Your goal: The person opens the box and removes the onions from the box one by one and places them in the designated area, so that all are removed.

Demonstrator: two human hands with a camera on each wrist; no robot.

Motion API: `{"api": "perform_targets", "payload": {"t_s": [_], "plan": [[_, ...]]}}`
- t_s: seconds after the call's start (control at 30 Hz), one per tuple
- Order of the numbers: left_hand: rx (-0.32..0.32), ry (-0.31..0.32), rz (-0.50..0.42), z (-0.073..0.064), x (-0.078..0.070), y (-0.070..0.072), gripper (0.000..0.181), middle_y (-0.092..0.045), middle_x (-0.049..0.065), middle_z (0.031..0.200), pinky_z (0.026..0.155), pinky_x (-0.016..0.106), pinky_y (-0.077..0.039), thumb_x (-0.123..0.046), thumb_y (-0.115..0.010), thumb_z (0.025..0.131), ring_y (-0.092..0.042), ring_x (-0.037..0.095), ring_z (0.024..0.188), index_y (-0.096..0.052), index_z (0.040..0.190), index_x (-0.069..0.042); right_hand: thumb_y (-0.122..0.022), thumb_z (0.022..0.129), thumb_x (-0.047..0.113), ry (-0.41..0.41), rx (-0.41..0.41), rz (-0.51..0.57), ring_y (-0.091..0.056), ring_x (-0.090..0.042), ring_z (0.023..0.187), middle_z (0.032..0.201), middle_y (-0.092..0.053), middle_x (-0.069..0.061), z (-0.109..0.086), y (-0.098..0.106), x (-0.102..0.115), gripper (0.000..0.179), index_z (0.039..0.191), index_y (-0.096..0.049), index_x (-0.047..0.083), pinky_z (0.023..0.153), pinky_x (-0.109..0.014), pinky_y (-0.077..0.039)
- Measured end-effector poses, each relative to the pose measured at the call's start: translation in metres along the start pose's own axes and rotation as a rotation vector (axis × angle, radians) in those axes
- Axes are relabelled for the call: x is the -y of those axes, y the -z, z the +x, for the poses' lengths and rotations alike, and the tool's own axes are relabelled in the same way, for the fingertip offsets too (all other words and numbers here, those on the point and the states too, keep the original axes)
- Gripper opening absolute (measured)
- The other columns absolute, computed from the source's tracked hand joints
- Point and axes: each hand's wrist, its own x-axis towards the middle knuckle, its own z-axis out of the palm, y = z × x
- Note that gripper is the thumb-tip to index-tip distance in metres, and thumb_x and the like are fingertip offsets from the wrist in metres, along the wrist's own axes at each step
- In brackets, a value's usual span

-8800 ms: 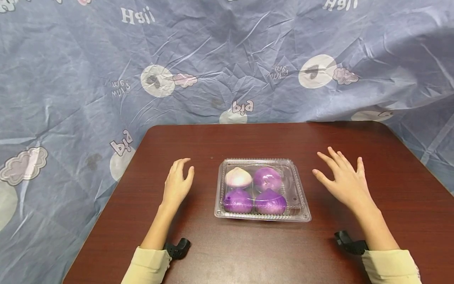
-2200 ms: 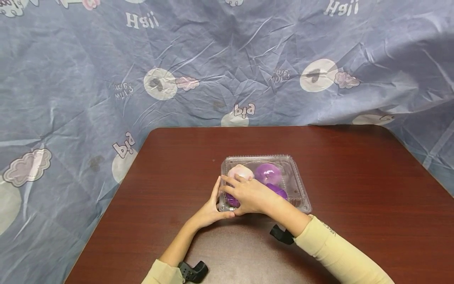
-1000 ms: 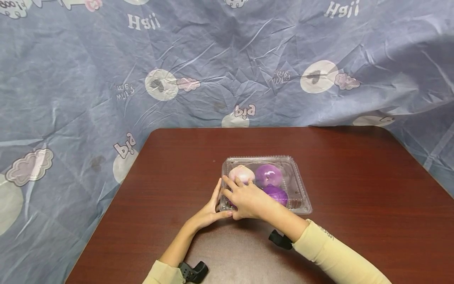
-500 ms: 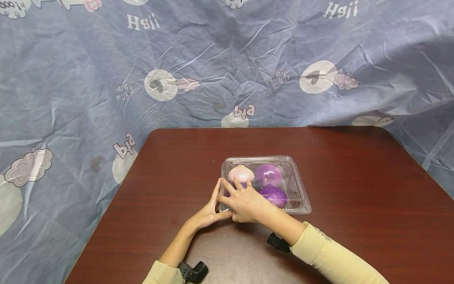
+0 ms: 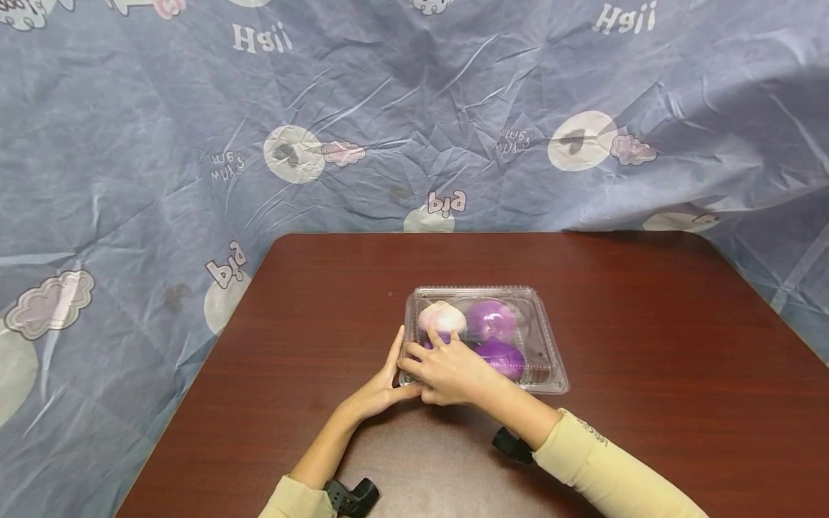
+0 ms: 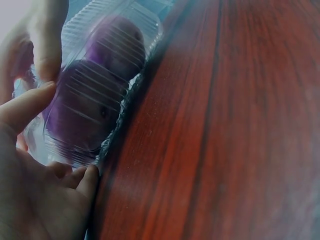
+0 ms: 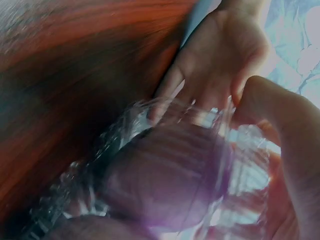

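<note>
In the head view a clear plastic clamshell container rests on the table, its lid down. Inside are a whitish onion, a purple onion at the back and another purple onion in front. A further purple onion is mostly covered by my right hand. That hand lies over the front left corner, pinching the rim there. My left hand holds the same corner, fingers along the left side and thumb at the front. Both thumbs meet near the corner in the left wrist view, beside the container wall.
The dark red wooden table spreads out on all sides of the container. A wrinkled blue printed cloth hangs behind it and to the left. Black wrist devices sit on both forearms.
Both hands, earlier apart on either side, came to the container's front left corner. In the last half second my right fingers slid slightly toward the front, while my left hand stayed nearly still.
</note>
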Motion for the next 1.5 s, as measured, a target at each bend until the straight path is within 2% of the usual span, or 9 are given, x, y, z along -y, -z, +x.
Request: {"api": "perform_targets", "payload": {"t_s": [0.17, 0.27, 0.47, 0.67, 0.9, 1.13, 1.27, 1.37, 1.5], "plan": [[0.017, -0.005, -0.037, 0.0, -0.001, 0.001, 0.097, 0.027, 0.001, 0.149, 0.109, 0.059, 0.004, -0.029, -0.055, 0.088, 0.018, 0.026, 0.139, 0.026, 0.14, -0.026, -0.062, 0.076, 0.037, 0.028, -0.056, 0.008, -0.059, -0.034, 0.098, 0.108, -0.059, 0.004, 0.0, -0.004, -0.005, 0.041, 0.115, -0.059, 0.025, 0.059, -0.045, -0.052], [0.026, 0.003, -0.044, 0.001, -0.001, 0.001, 0.096, 0.031, -0.001, 0.147, 0.107, 0.061, 0.005, -0.029, -0.053, 0.088, 0.022, 0.026, 0.138, 0.027, 0.14, -0.025, -0.062, 0.075, 0.037, 0.036, -0.06, 0.024, -0.059, -0.03, 0.092, 0.101, -0.059, 0.005, 0.001, -0.004, -0.006, 0.04, 0.113, -0.06, 0.025, 0.057, -0.042, -0.052], [0.024, 0.023, -0.034, 0.002, -0.002, 0.0, 0.094, 0.029, 0.001, 0.148, 0.107, 0.061, 0.007, -0.026, -0.051, 0.088, 0.021, 0.026, 0.138, 0.027, 0.14, -0.025, -0.061, 0.073, 0.035, 0.062, -0.07, 0.032, -0.058, -0.024, 0.081, 0.094, -0.059, 0.005, 0.002, -0.003, -0.009, 0.037, 0.109, -0.061, 0.024, 0.051, -0.03, -0.047], [0.016, 0.018, -0.019, 0.0, -0.003, -0.001, 0.092, 0.026, 0.001, 0.149, 0.108, 0.06, 0.002, -0.025, -0.051, 0.089, 0.017, 0.026, 0.139, 0.026, 0.139, -0.031, -0.061, 0.07, 0.031, 0.063, -0.115, 0.08, -0.057, -0.018, 0.079, 0.093, -0.063, 0.006, 0.003, -0.002, -0.01, 0.035, 0.104, -0.065, 0.022, 0.053, -0.024, -0.046], [-0.005, -0.002, -0.015, 0.001, -0.006, -0.002, 0.095, 0.028, -0.002, 0.148, 0.107, 0.061, 0.006, -0.033, -0.053, 0.088, 0.02, 0.025, 0.138, 0.026, 0.141, -0.025, -0.064, 0.072, 0.033, -0.002, -0.027, 0.133, -0.056, -0.022, 0.089, 0.104, -0.061, 0.006, 0.003, 0.006, -0.008, 0.039, 0.109, -0.062, 0.024, 0.058, -0.028, -0.047], [-0.004, -0.006, 0.014, 0.001, -0.005, -0.001, 0.092, 0.03, -0.004, 0.148, 0.105, 0.064, 0.007, -0.035, -0.05, 0.088, 0.026, 0.025, 0.136, 0.024, 0.141, -0.028, -0.066, 0.073, 0.038, -0.056, -0.034, 0.139, -0.056, -0.028, 0.105, 0.13, -0.052, 0.002, 0.0, 0.016, -0.009, 0.042, 0.111, -0.058, 0.025, 0.068, -0.038, -0.05], [-0.004, -0.015, 0.015, 0.001, -0.005, -0.002, 0.089, 0.03, -0.001, 0.148, 0.104, 0.066, 0.007, -0.035, -0.049, 0.089, 0.027, 0.028, 0.136, 0.023, 0.141, -0.029, -0.068, 0.073, 0.041, -0.115, -0.009, 0.185, -0.051, -0.031, 0.117, 0.139, -0.044, -0.002, 0.0, 0.019, -0.009, 0.056, 0.123, -0.052, 0.021, 0.08, -0.045, -0.05], [-0.017, -0.007, 0.008, 0.002, -0.003, -0.002, 0.086, 0.027, 0.001, 0.149, 0.106, 0.063, 0.006, -0.035, -0.048, 0.09, 0.025, 0.027, 0.137, 0.02, 0.142, -0.025, -0.069, 0.073, 0.039, -0.174, -0.016, 0.248, -0.049, -0.029, 0.121, 0.141, -0.041, -0.006, -0.002, 0.022, -0.01, 0.066, 0.129, -0.046, 0.014, 0.085, -0.044, -0.05], [-0.04, 0.007, 0.004, 0.003, 0.0, -0.001, 0.079, 0.018, 0.003, 0.152, 0.109, 0.058, 0.001, -0.034, -0.045, 0.092, 0.015, 0.026, 0.14, 0.013, 0.144, -0.023, -0.068, 0.074, 0.039, -0.232, -0.057, 0.297, -0.05, -0.026, 0.121, 0.138, -0.044, -0.009, -0.004, 0.024, -0.01, 0.067, 0.13, -0.045, 0.009, 0.087, -0.041, -0.05]]}}
